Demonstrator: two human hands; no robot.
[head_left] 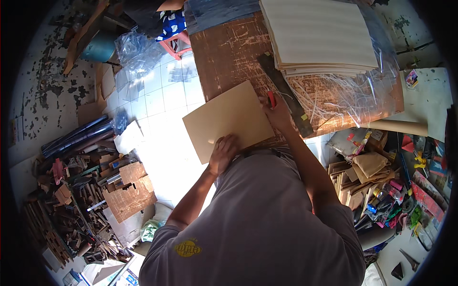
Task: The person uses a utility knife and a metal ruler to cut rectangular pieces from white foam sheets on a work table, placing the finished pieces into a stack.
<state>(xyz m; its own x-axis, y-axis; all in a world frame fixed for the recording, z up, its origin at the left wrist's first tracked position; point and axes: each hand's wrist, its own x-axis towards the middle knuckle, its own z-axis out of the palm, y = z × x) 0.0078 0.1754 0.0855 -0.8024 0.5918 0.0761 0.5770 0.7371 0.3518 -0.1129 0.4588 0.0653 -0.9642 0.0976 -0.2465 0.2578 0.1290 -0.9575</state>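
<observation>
A flat tan board (pixel 229 119) lies tilted on the near left corner of the worn brown table, partly jutting past its left edge. My left hand (pixel 223 154) has its fingers bent over the board's near edge, close to my body. At the board's right side, my right hand (pixel 277 112) is closed round a small red cutter (pixel 271 99); its blade cannot be made out. Right of that hand lies a long dark straight bar (pixel 286 95), running away from me across the table.
A stack of pale sheets (pixel 322 35) covers the table's far right. Thin white trimmings (pixel 317 97) and clear plastic lie before it. A red stool (pixel 177 44) with a person stands at far left. Scrap wood (pixel 90 195) fills the left floor; folded cardboard (pixel 367 171) piles up at right.
</observation>
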